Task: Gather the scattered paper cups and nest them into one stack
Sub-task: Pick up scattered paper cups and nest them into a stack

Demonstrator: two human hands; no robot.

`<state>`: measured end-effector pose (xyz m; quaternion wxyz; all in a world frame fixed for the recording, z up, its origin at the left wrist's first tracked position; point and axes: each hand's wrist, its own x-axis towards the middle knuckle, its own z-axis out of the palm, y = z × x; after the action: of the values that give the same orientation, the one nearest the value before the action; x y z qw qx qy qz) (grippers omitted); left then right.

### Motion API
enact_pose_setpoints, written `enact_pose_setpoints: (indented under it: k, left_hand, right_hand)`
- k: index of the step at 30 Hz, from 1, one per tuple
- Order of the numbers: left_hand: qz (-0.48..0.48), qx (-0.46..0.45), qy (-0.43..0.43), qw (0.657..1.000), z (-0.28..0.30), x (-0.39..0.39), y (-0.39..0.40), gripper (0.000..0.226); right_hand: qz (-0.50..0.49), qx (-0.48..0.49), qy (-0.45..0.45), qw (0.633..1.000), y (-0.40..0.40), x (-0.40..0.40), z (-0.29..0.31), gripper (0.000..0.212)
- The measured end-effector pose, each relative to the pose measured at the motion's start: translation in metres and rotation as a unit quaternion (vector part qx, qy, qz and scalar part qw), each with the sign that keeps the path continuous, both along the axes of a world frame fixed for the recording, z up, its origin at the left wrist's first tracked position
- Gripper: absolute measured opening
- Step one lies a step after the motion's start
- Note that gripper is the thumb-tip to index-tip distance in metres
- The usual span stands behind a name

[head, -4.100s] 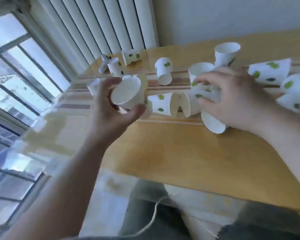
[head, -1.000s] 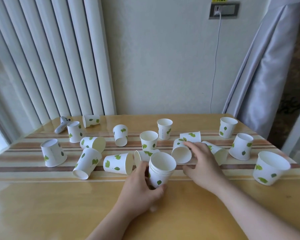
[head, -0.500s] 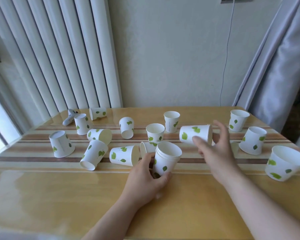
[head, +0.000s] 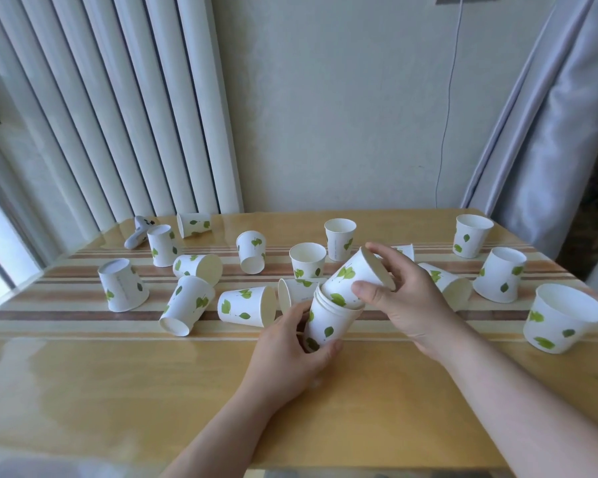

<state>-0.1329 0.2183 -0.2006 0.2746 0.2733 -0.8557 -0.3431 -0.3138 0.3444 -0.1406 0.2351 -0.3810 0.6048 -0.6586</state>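
Head cam shot: the stack of nested paper cups sits near the middle of the wooden table, just on the near side of its striped band, and the left hand is wrapped around its lower half, thumb on the near side and fingers round the far side. Tilted into the stack's mouth is a single cup, bottom already inside the rim and its open end leaning up and away to the right. The right hand has that cup pinched, thumb on the near wall and fingers over the rim. Everything else is loose cups around the stack: two lying on their sides just left of it, a few upside down further left, an upright one right behind it, and several more upright off to the right, including a big-looking one by the table's right edge. A small white gadget lies in the far left corner.
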Motion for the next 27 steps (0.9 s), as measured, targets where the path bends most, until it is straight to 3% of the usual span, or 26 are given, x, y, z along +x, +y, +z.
enact_pose_setpoints:
  k: [2, 6, 7, 11, 13, 17, 19, 21, 23, 25, 27]
  left_hand:
    - [-0.001, -0.003, -0.002, 1.0, -0.001, 0.0, -0.001, 0.059]
    - [0.006, -0.011, 0.003, 1.0, -0.004, -0.001, -0.003, 0.058]
    - [0.006, -0.013, 0.005, 1.0, -0.004, -0.002, -0.003, 0.058]
    - [-0.02, -0.103, -0.014, 0.994, -0.006, -0.005, 0.0, 0.061]
    - [-0.049, -0.11, -0.043, 0.992, -0.002, -0.003, 0.002, 0.057]
    - [-0.117, -0.057, -0.103, 0.986, 0.018, 0.019, -0.006, 0.044]
    - [-0.064, -0.093, -0.055, 0.992, 0.034, 0.043, -0.023, 0.027]
    - [0.067, -0.158, -0.009, 0.985, 0.049, 0.068, -0.052, 0.015]
    - [0.209, -0.158, -0.007, 0.965, 0.064, 0.085, -0.089, 0.017]
    - [0.277, -0.103, -0.107, 0.949, 0.066, 0.093, -0.118, 0.042]
    - [0.255, -0.028, -0.23, 0.939, 0.056, 0.093, -0.134, 0.074]
  right_hand:
    - [0.012, -0.009, 0.0, 1.0, 0.001, 0.003, 0.002, 0.075]
    - [0.024, 0.055, 0.009, 0.998, 0.003, 0.004, -0.011, 0.128]
    - [0.037, 0.085, 0.019, 0.996, 0.003, 0.007, -0.018, 0.126]
    - [0.068, 0.175, 0.1, 0.977, -0.004, 0.023, -0.046, 0.065]
    - [0.03, 0.168, 0.115, 0.979, -0.006, 0.025, -0.052, 0.056]
    - [-0.038, 0.109, 0.104, 0.988, -0.002, 0.023, -0.061, 0.057]
    - [-0.036, 0.089, 0.099, 0.99, -0.001, 0.022, -0.063, 0.061]
    - [-0.023, 0.083, 0.099, 0.991, -0.002, 0.02, -0.064, 0.064]
    - [-0.011, 0.088, 0.103, 0.991, -0.003, 0.02, -0.063, 0.065]
    - [0.0, 0.093, 0.11, 0.99, -0.004, 0.022, -0.06, 0.067]
    - [0.008, 0.098, 0.114, 0.989, -0.005, 0.022, -0.059, 0.067]
